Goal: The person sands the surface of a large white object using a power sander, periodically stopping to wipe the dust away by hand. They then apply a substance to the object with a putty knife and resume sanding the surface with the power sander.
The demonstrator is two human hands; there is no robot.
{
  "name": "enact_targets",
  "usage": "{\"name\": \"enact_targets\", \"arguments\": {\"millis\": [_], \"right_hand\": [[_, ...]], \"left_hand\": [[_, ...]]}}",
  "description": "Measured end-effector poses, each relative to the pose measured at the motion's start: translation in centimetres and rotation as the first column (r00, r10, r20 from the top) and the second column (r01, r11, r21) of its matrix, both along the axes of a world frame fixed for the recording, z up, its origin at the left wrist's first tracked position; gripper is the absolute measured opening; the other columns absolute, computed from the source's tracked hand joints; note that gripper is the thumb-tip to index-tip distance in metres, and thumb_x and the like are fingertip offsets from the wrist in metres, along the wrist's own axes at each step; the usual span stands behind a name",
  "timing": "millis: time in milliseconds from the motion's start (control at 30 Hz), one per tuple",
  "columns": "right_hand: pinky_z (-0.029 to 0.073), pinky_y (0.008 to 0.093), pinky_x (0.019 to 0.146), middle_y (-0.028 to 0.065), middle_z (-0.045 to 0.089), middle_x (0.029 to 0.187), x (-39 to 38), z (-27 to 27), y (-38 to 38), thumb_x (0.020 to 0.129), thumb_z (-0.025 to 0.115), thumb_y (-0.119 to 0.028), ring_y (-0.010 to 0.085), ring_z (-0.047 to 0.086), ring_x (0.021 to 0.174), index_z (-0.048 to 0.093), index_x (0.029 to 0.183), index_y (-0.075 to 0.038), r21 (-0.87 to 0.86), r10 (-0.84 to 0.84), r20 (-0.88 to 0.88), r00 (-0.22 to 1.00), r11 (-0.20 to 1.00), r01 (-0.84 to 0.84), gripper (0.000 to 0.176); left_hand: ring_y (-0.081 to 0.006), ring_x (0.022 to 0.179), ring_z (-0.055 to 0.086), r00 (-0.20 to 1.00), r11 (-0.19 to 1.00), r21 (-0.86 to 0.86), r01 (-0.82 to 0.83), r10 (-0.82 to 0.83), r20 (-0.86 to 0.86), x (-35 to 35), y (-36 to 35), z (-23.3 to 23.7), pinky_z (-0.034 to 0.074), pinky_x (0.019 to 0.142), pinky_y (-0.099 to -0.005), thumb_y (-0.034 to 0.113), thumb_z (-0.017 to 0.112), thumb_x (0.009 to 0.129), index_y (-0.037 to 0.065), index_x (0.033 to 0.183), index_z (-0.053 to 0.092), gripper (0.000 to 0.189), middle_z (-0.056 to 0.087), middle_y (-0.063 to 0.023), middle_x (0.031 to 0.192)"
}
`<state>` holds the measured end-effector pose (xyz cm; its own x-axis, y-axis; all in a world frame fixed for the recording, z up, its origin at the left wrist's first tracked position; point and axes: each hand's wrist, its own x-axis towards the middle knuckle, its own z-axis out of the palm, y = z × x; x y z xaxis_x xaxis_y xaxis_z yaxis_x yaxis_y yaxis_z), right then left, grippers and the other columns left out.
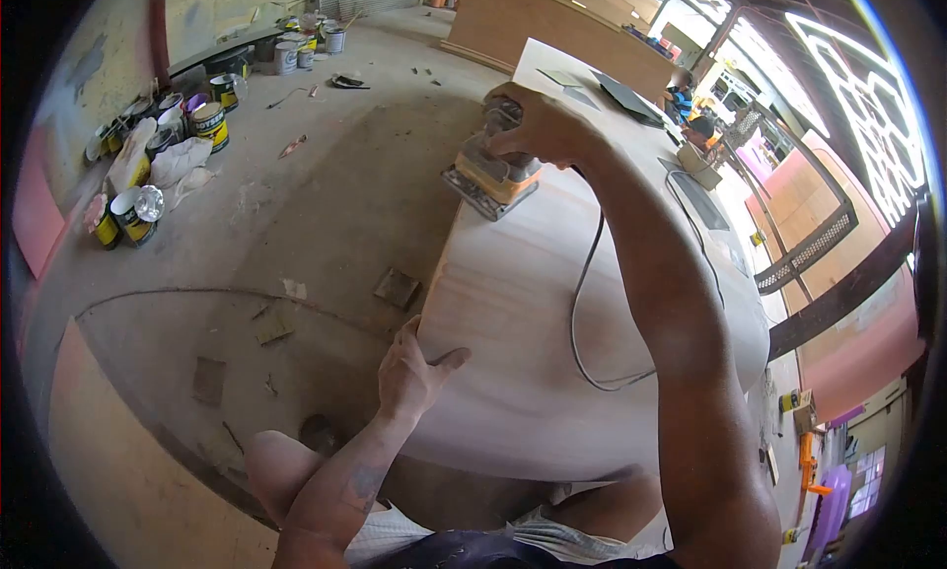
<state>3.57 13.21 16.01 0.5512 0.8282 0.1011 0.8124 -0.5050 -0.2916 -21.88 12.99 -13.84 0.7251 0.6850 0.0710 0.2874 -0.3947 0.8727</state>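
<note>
My right hand (543, 130) is closed over the top of an electric sander (498, 179). The sander's flat pad rests at the left edge of a large pale panel (552, 283), toward its far part. A dark power cord (575, 318) loops from the sander across the panel surface. Nearer to me, my left hand (414, 369) grips the panel's left edge, thumb on top and fingers over the side, their tips partly hidden. Whitish and brownish patches streak the panel.
Several paint cans (209, 125) and crumpled bags line the wall at left. Sandpaper scraps (398, 288) litter the dusty floor. A dark flat sheet (628, 98) lies on the panel's far end. Another person (700, 130) is at the back right, near a metal frame (809, 253).
</note>
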Motion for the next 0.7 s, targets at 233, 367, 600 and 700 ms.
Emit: {"name": "enact_targets", "arguments": {"millis": [233, 367, 600, 700], "right_hand": [[0.053, 0.0333, 0.044, 0.0087, 0.074, 0.105, -0.3, 0.8, -5.6, 0.072, 0.084, -0.034, 0.0174, 0.065, 0.065, 0.062, 0.140, -0.020, -0.061, -0.003, -0.078, 0.997, 0.998, -0.002, 0.073], [0.047, 0.0275, 0.041, 0.0054, 0.070, 0.102, 3.2, 0.2, -12.4, 0.071, 0.084, -0.022, 0.0115, 0.055, 0.054, 0.062, 0.138, -0.022, -0.011, -0.019, -0.164, 0.986, 1.000, 0.017, 0.071], [0.053, 0.0280, 0.051, 0.0044, 0.069, 0.109, 3.6, 1.3, -18.5, 0.068, 0.085, -0.019, 0.0135, 0.062, 0.071, 0.062, 0.140, -0.023, -0.075, -0.176, -0.157, 0.972, 0.983, 0.166, 0.075], [0.058, 0.0317, 0.070, 0.0054, 0.069, 0.114, 5.4, 0.0, -18.1, 0.068, 0.086, -0.019, 0.0166, 0.066, 0.088, 0.063, 0.139, -0.022, -0.009, -0.038, -0.134, 0.990, 0.999, 0.037, 0.075]], "left_hand": [[-0.0385, 0.123, 0.066, 0.998, 0.999, -0.035, 0.002, -0.004, -0.059, 0.1, 0.1, -0.5, 0.053, 0.103, -0.0480, 0.057, 0.090, 0.078, 0.003, 0.144, 0.050, 0.094, 0.067, -0.0200, 0.131], [-0.0377, 0.125, 0.065, 0.999, 0.999, -0.038, 0.002, -0.004, -0.050, 0.0, 0.0, 0.0, 0.052, 0.105, -0.0473, 0.057, 0.089, 0.079, 0.003, 0.144, 0.050, 0.093, 0.066, -0.0195, 0.133], [-0.0380, 0.120, 0.067, 0.999, 0.998, 0.045, -0.043, 0.045, -0.028, 0.1, -0.4, -0.5, 0.054, 0.101, -0.0492, 0.060, 0.089, 0.078, 0.004, 0.143, 0.051, 0.094, 0.068, -0.0183, 0.129], [-0.0382, 0.120, 0.067, 0.998, 0.996, 0.072, -0.048, 0.051, -0.042, 0.1, -0.4, -0.8, 0.054, 0.100, -0.0493, 0.061, 0.088, 0.078, 0.004, 0.143, 0.051, 0.094, 0.068, -0.0186, 0.129]]}}
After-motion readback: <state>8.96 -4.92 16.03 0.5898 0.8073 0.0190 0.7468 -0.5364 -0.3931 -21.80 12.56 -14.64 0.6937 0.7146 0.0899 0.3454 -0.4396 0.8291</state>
